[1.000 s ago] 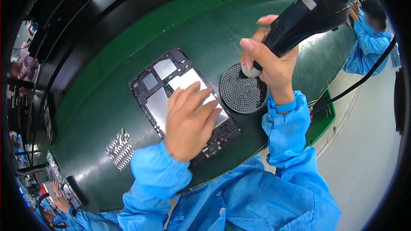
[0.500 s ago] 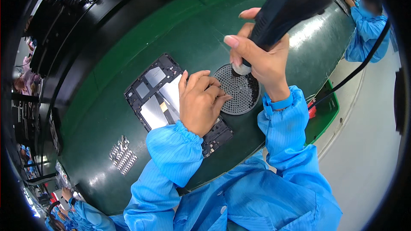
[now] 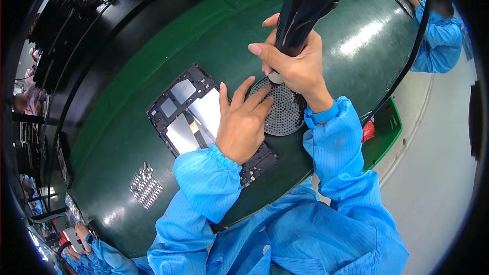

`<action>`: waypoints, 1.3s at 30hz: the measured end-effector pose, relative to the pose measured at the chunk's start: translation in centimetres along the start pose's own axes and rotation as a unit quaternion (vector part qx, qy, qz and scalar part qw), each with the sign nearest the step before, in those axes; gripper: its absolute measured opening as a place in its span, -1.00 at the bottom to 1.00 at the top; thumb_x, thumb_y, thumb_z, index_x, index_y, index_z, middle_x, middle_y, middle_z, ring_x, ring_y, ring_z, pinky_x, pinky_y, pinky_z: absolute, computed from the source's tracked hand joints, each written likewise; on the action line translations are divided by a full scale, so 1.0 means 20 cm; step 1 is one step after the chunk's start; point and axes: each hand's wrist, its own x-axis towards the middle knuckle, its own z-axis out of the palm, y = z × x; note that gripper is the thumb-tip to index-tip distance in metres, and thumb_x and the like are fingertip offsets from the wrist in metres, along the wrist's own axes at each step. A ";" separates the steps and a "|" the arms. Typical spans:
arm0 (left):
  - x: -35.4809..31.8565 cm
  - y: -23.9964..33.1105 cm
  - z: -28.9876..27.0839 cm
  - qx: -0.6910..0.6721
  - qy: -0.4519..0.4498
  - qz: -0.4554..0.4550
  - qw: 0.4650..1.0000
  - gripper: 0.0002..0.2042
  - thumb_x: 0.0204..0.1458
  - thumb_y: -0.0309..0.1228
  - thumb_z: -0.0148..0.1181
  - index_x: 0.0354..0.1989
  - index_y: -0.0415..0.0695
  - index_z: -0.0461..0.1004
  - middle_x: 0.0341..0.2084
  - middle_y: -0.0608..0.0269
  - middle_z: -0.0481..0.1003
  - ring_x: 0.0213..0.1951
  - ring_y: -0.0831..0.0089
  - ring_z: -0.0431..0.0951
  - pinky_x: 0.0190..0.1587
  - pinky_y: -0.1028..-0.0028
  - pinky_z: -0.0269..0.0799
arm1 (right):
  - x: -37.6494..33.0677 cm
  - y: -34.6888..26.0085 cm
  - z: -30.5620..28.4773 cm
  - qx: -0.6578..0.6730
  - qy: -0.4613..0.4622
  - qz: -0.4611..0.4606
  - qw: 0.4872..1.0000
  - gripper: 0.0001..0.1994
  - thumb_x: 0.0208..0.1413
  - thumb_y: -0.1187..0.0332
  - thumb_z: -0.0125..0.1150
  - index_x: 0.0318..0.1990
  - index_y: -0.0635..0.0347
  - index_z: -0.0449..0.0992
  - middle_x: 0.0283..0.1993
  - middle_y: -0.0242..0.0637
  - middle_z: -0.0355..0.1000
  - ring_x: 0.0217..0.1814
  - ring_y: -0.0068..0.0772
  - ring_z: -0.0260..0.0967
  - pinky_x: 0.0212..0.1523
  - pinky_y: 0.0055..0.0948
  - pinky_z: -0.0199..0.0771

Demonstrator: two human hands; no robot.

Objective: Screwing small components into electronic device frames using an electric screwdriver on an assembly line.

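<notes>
My right hand (image 3: 300, 69) is wrapped round a black corded electric screwdriver (image 3: 305, 12), held tilted with its tip down at the far rim of a round grey perforated screw tray (image 3: 282, 114). Dark small pieces, apparently screws, lie along the tray's right side. My left hand (image 3: 242, 122) rests palm down with its fingers spread, between the tray and an opened tablet-like device (image 3: 178, 117). Its fingertips reach over the tray's left part. The device has a black frame, silver battery panels and a ribbon strip; my left hand and sleeve cover part of it.
A sheet of small silver parts (image 3: 146, 186) lies left of the device on the green table (image 3: 122, 147). A green bin (image 3: 382, 137) with something red stands beyond the right edge. The screwdriver's black cord (image 3: 407, 66) runs down the right. A co-worker (image 3: 438, 35) sits at the far right.
My right hand has moved left with the screwdriver, its tip shifting toward the tray's far left rim. My left hand's fingers have stretched out and spread.
</notes>
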 end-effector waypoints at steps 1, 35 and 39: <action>0.00 0.00 0.00 -0.001 0.000 0.000 1.000 -0.82 -0.09 -0.45 0.22 -0.26 -0.08 0.59 -0.05 0.32 0.46 0.19 0.19 0.24 0.24 -0.19 -0.13 | 0.00 0.01 0.00 0.002 -0.001 0.002 1.000 -0.65 -0.09 0.61 0.34 -0.13 0.37 0.35 -0.63 -0.40 0.38 -0.68 -0.65 0.31 -0.63 -0.63 0.28; -1.08 -0.44 -0.85 0.116 0.122 -0.379 0.910 -0.86 -0.10 -0.60 0.23 -0.31 -0.26 0.56 -0.34 0.06 0.56 -0.29 0.24 0.57 -0.21 0.42 0.45 | -0.03 -0.06 -0.01 -0.052 -0.040 -0.054 0.996 -0.65 0.10 0.58 0.08 0.06 0.28 0.24 -0.54 -0.39 0.24 -0.58 -0.54 0.22 -0.45 -0.44 0.27; -1.02 -0.48 -0.79 0.011 0.099 -0.376 0.921 -0.84 -0.09 -0.56 0.26 -0.29 -0.26 0.56 -0.39 0.09 0.54 -0.38 0.33 0.54 -0.35 0.46 0.42 | -0.06 -0.12 0.15 -0.008 -0.053 -0.054 0.997 -0.63 0.05 0.58 0.15 0.02 0.34 0.24 -0.58 -0.32 0.31 -0.63 -0.53 0.26 -0.52 -0.48 0.32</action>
